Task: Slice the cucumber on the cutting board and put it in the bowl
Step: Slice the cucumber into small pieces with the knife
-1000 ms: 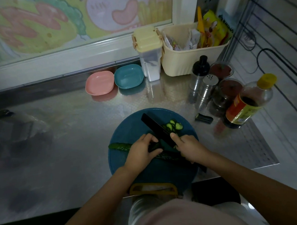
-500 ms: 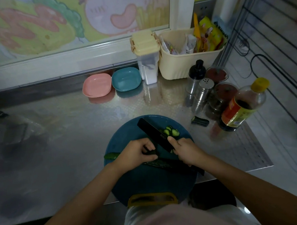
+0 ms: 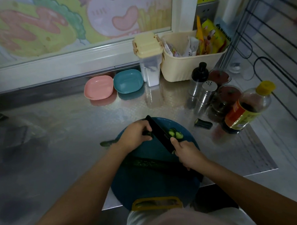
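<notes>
Black knife (image 3: 159, 133) R hand (image 3: 186, 152), cucumber (image 3: 108, 143) L hand (image 3: 135, 136)

On my feed: left forearm (image 3: 89, 188) and right forearm (image 3: 238, 185) bare right to the frame edge, left hand (image 3: 133, 136) and right hand (image 3: 188, 151) uncovered too. Near edge, centre, I'm seeing a pale pink top (image 3: 179, 221), with white fabric (image 3: 135, 221) showing beside it.
</notes>
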Available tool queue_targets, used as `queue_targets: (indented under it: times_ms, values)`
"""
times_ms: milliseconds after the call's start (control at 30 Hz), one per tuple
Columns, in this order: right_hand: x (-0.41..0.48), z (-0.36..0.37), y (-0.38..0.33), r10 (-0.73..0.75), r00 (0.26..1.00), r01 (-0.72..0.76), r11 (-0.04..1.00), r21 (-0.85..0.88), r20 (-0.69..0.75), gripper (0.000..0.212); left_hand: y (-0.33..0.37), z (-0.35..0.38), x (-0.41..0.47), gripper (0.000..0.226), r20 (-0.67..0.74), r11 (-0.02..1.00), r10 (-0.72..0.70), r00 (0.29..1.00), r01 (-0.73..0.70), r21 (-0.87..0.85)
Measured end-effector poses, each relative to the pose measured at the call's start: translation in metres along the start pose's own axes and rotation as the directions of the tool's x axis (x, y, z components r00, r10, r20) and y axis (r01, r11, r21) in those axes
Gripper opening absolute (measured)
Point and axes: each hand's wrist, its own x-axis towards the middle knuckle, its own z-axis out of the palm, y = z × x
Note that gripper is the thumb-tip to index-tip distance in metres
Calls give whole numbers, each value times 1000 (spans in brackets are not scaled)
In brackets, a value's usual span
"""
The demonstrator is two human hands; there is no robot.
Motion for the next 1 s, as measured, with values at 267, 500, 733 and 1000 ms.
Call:
queue_targets:
  times_ms: [267,500,733,1000]
  values:
    - [-2,17,-9,-10,999,13,997,79,-44,64,-18,16,-23,36,-132,996,78,988,-70,61]
    - [4,20,-18,-11,1000,13,998,69,-25,63,-8,29,-30,35,-317,992,-37,948,72,99]
    - [5,20,-18,-43,999,42,998,-37,-19,63,-6,36,-34,31,-309,990,-41,950,80,116]
    - [-2,15,-24,-79,996,78,997,-24,-38,62,-8,35,-39,29,-318,984,-20,948,75,162]
